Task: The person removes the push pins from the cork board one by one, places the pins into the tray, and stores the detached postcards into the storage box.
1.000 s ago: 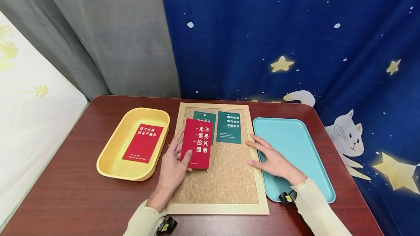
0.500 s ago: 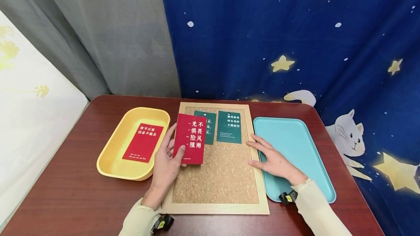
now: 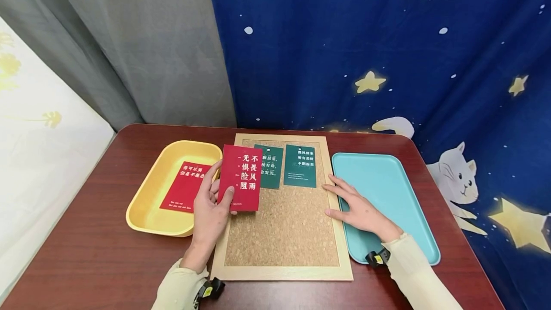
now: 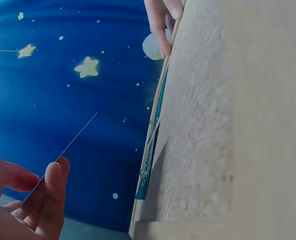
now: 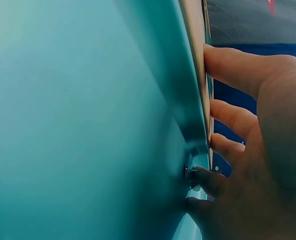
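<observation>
My left hand (image 3: pixel 210 215) pinches a red card (image 3: pixel 232 169) with white writing between thumb and fingers. The card is raised above the left side of a wood-framed corkboard (image 3: pixel 284 231); the left wrist view shows it edge-on as a thin line. Two green cards lie at the board's top: the left green card (image 3: pixel 271 178) is partly covered from sight by the red one, while the right green card (image 3: pixel 300 169) is fully visible. Fingers spread, my right hand (image 3: pixel 363 212) rests on the board's right frame edge and reaches over a blue tray (image 3: pixel 387 185).
Left of the board stands a yellow basin (image 3: pixel 144 207) containing another red card (image 3: pixel 182 190). A small shiny item (image 5: pixel 189 171) shows near the right fingertips in the right wrist view, too unclear to name. Curtains (image 3: pixel 301 61) hang behind the brown table (image 3: pixel 86 252).
My left hand has moved leftward and slightly up with the red card, uncovering more of the left green card. My right hand stays where it was.
</observation>
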`<action>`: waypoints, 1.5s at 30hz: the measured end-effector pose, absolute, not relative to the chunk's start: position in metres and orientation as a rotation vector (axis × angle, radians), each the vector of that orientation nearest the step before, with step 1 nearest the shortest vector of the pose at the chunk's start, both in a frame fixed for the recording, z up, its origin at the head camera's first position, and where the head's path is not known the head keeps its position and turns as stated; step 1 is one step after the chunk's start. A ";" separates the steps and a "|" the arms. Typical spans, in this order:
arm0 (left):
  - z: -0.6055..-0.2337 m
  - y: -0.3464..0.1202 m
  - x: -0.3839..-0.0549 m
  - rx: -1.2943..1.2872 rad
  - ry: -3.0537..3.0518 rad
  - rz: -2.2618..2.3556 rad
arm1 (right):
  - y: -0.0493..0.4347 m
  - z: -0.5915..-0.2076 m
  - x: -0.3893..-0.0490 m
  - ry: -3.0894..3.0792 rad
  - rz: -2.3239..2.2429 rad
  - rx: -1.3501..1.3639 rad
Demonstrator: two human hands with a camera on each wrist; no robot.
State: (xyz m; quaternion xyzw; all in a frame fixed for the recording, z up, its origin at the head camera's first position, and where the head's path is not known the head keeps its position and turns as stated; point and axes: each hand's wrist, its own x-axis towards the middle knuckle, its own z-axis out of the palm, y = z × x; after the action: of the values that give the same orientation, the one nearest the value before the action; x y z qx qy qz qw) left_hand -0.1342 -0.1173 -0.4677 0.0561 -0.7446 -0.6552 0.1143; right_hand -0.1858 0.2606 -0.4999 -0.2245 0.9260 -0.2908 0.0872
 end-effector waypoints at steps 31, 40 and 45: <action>-0.461 -0.136 -0.137 0.182 -2.117 -1.868 | 0.260 -0.501 -0.186 2.746 -0.906 -0.686; -0.464 -0.140 -0.141 0.189 -2.090 -1.865 | 0.261 -0.500 -0.186 2.735 -0.910 -0.670; -0.464 -0.144 -0.142 0.194 -2.082 -1.843 | 0.260 -0.500 -0.187 2.733 -0.918 -0.672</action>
State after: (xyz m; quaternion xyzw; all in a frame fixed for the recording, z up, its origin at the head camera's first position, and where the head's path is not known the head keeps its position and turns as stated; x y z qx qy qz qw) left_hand -0.1416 -0.1444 -0.4637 0.0686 -0.7352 -0.6510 0.1762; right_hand -0.1869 0.2604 -0.5000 -0.2260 0.9194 -0.3090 0.0905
